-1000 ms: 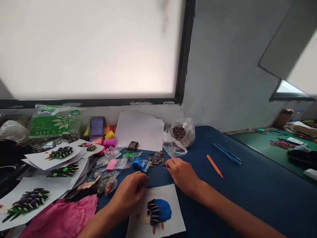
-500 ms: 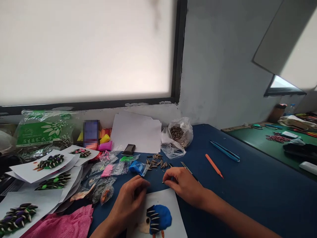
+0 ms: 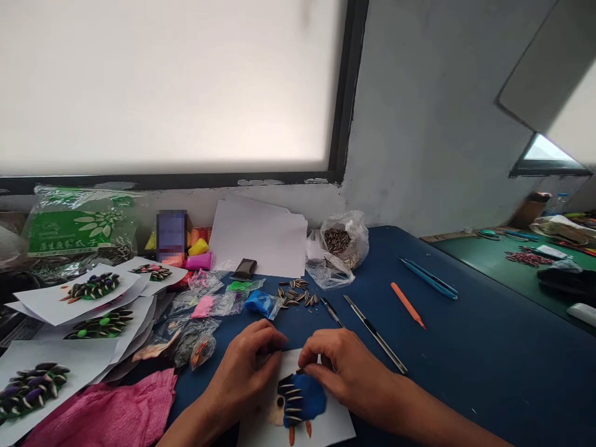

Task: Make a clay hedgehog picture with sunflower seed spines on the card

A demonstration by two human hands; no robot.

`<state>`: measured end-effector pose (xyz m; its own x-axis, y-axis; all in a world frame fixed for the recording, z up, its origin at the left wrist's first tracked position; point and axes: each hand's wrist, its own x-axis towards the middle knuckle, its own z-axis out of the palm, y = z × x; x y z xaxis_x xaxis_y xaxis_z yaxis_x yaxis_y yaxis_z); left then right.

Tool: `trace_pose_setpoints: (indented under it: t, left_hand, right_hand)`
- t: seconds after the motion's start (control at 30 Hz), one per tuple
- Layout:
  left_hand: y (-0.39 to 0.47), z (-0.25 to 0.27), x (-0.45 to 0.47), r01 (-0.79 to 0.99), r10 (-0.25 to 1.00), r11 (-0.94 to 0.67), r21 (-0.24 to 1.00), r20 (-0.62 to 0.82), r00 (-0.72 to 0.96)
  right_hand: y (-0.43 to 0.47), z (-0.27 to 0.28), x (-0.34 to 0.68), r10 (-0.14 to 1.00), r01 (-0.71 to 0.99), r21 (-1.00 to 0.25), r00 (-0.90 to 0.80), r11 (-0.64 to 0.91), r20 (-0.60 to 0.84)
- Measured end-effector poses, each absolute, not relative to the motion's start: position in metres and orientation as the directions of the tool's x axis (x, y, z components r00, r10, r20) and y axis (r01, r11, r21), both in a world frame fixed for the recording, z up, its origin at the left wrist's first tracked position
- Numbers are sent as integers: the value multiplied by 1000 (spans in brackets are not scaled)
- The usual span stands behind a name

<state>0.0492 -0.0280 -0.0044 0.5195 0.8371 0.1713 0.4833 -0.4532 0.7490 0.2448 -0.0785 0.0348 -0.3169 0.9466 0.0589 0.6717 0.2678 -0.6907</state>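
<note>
My right hand (image 3: 344,366) pinches a dark sunflower seed (image 3: 300,372) between thumb and forefinger, at the upper edge of a blue clay shape (image 3: 311,397). Striped sunflower seeds (image 3: 293,400) stand in a row on the left part of that clay. The shape has a pale face with a black eye and two orange legs, and lies on a white sheet (image 3: 338,428). My left hand (image 3: 246,369) rests at the sheet's left edge, fingers curled and thumb apart from the forefinger; nothing shows in it. Loose sunflower seeds (image 3: 298,293) lie beyond both hands.
Finished seed pictures (image 3: 93,288) are stacked at left above a pink cloth (image 3: 112,413). Clay packets (image 3: 205,305) lie beside them. A seed bag (image 3: 338,242) stands at the back. A craft knife (image 3: 376,335), a pen (image 3: 332,312), an orange marker (image 3: 408,305) and blue tweezers (image 3: 427,278) lie right.
My right hand has come from beyond the sheet down to the blue clay, bringing the seed to its upper edge. My left hand has stayed nearly in place. The view has shifted slightly.
</note>
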Motion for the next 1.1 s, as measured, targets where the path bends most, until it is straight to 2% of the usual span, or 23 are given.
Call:
trace_pose_setpoints:
  t: [0.1,0.23,0.33,0.47,0.53,0.6,0.77,0.87,1.1]
  left_hand:
    - [-28,-4,49,492,842,-450,745,170,513]
    - [-27,-6,49,497,837,-462,734,177,518]
    - [-26,-10,48,472,805,-538,698,259,534]
    - [-24,-19,48,534,724,-690,488,444,528]
    - [-23,-24,48,601,707,-701,384,479,520]
    - [-21,-28,48,650,717,-684,332,472,513]
    - [-19,-33,48,713,758,-634,300,428,493]
    - [-19,-33,48,722,761,-629,287,415,498]
    - [-20,-29,49,721,768,-624,301,406,495]
  right_hand:
    - [-76,33,247,947,668,-695,-314,265,58]
    - [-72,29,249,949,675,-676,-290,296,126]
    - [-69,26,250,950,711,-636,-280,301,136]
    - [-64,22,253,962,790,-554,-255,263,94]
    - [-61,21,255,967,833,-493,-237,252,94]
    - [-58,20,256,968,863,-438,-225,252,112]
    - [-45,22,254,961,897,-349,-230,271,154]
    - [-33,27,247,958,923,-265,-246,278,146]
    - [-3,27,227,955,945,-158,-267,286,133]
